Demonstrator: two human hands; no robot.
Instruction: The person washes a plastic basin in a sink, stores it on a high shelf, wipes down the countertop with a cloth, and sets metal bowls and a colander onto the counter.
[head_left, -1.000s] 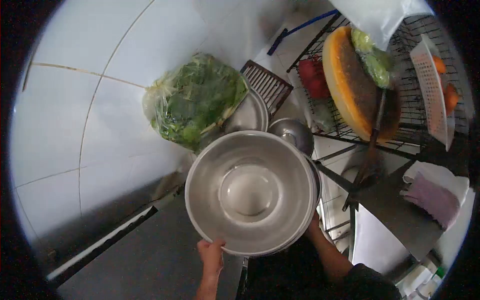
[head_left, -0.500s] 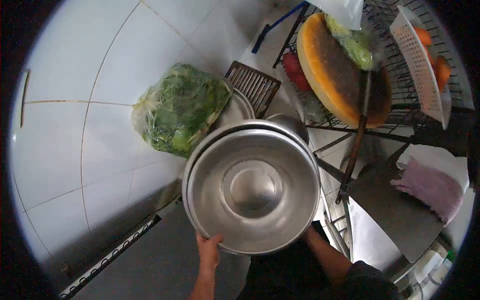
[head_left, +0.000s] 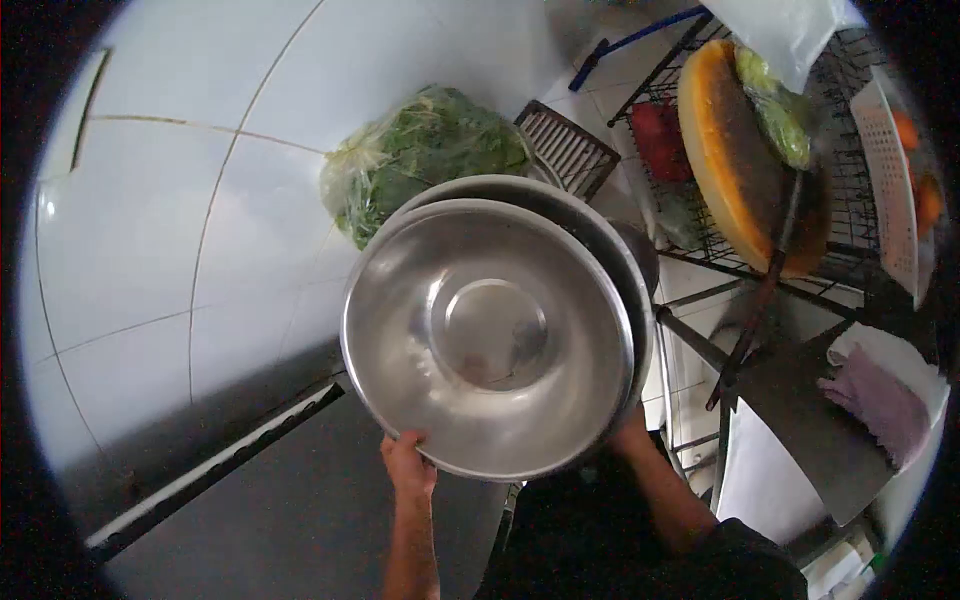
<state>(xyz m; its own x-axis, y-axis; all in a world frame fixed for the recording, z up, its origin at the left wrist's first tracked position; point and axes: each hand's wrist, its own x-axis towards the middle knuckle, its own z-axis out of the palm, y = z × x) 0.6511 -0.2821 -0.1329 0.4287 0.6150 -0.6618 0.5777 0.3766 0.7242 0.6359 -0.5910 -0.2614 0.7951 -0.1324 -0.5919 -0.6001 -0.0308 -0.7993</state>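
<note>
My left hand is closed on the lower left rim of a large stainless steel mixing bowl, thumb over the edge. The bowl's shiny inside faces me and holds nothing. A second steel mixing bowl sits behind it, showing as a crescent along the top and right. At that rear bowl's lower right edge is my right hand, gripping it from behind with the fingers mostly hidden. Beyond the bowls, a clear plastic bag of leafy greens leans against the tiled wall.
A dark grey work surface lies below left. On the right, a wire rack holds a large cut pumpkin, bagged greens and a white basket of orange pieces. A purple cloth lies on a metal sheet. A slatted grate stands behind.
The front bowl has slid left and tilted away from the rear one, so the gap between their rims on the right is wider. The view has shifted, moving the surroundings rightward.
</note>
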